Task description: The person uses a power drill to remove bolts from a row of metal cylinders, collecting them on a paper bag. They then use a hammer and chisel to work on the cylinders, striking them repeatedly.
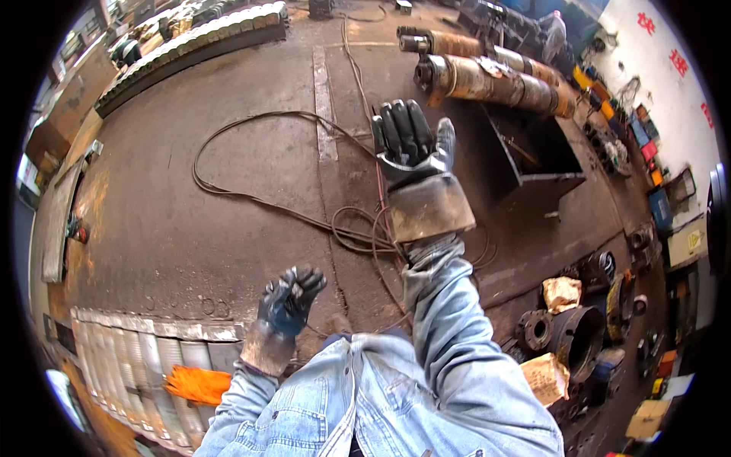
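Observation:
My right hand [413, 148] is raised ahead of me in a black work glove with a wide, stained cuff. Its fingers are bent a little, the thumb stands apart, and it holds nothing. Behind it on the floor runs a dark cable or hose [251, 118], laid in a big loop with smaller coils by my right forearm. Lower and to the left, my left hand [293, 299] wears a dark, worn glove. Its fingers are curled in, and no object shows in them. Ribbed metal bars [148, 358] lie near it, with an orange cloth or glove [198, 385] on top.
Large rusty cylinders [495, 82] lie at the far right, beyond an open dark metal box [537, 148]. Metal rings and flanges [579, 339] crowd the near right by a white wall [685, 99]. A long row of rods [190, 49] stands at the far left.

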The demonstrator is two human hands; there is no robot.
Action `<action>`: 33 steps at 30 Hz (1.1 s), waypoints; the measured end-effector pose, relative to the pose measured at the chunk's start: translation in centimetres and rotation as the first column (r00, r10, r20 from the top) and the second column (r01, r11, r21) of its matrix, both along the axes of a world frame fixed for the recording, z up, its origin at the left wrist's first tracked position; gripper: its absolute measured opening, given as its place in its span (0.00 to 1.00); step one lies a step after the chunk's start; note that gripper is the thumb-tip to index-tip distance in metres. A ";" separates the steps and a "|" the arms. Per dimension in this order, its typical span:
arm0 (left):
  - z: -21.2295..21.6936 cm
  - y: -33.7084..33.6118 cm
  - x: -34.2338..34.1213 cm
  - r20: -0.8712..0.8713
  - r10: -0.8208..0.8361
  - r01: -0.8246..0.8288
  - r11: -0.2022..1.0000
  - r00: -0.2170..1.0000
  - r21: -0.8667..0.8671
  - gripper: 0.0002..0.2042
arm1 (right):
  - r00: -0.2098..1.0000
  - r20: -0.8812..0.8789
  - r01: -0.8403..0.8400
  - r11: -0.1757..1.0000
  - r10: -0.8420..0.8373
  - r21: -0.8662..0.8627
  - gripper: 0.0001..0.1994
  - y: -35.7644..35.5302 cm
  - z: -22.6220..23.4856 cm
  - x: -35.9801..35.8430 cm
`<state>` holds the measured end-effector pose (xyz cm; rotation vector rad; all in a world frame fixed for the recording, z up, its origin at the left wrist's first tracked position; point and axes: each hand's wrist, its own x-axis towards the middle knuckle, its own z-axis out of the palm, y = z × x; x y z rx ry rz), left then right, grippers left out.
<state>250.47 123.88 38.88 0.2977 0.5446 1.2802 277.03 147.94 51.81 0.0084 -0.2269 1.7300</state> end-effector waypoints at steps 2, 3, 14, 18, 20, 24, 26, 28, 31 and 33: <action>1.7 6.7 0.2 0.066 -0.085 0.078 0.992 0.994 0.104 0.15 | 0.980 0.197 -0.042 0.955 -0.018 0.294 0.22 5.0 -1.9 1.9; 1.3 9.5 -0.8 0.096 -0.099 0.084 0.986 0.990 0.143 0.17 | 0.838 0.499 -0.010 0.908 -0.221 0.419 0.19 6.9 -2.9 0.4; 0.5 36.4 -5.1 0.012 0.126 -0.125 0.992 0.992 -0.024 0.19 | 0.972 0.048 0.227 0.875 -0.229 -0.427 0.25 34.6 -0.1 -1.5; 3.3 45.7 -6.3 -0.093 0.269 -0.282 0.945 0.959 -0.169 0.19 | 0.977 -0.142 0.064 0.861 -0.156 -0.505 0.31 41.9 -1.0 -9.8; 5.5 51.6 -6.1 -0.147 0.342 -0.361 0.923 0.928 -0.132 0.18 | 0.991 -0.121 -0.024 0.849 -0.047 -0.528 0.31 46.9 -1.7 -14.5; 3.6 63.7 -8.1 -0.091 0.372 -0.382 0.877 0.924 -0.291 0.17 | 0.897 0.353 -0.248 0.964 0.265 -0.093 0.26 53.3 -6.4 -22.7; 2.9 69.8 -10.2 -0.038 0.457 -0.424 0.788 0.889 -0.447 0.17 | 0.693 0.592 -0.479 0.876 0.411 -0.046 0.23 54.5 -6.1 -24.7; -1.2 75.6 -13.4 0.082 0.376 -0.331 0.884 0.923 -0.330 0.18 | 0.508 0.747 -0.579 0.812 0.429 -0.072 0.20 56.7 -6.5 -26.5; -3.2 85.0 -15.3 0.297 0.359 -0.239 0.897 0.885 -0.372 0.20 | 0.382 0.878 -0.531 0.846 0.289 -0.048 0.18 62.5 -9.3 -28.3; -3.0 91.1 -15.5 0.287 0.443 -0.229 0.799 0.849 -0.556 0.23 | 0.451 0.827 -0.497 0.864 0.335 -0.079 0.17 67.7 -12.7 -29.6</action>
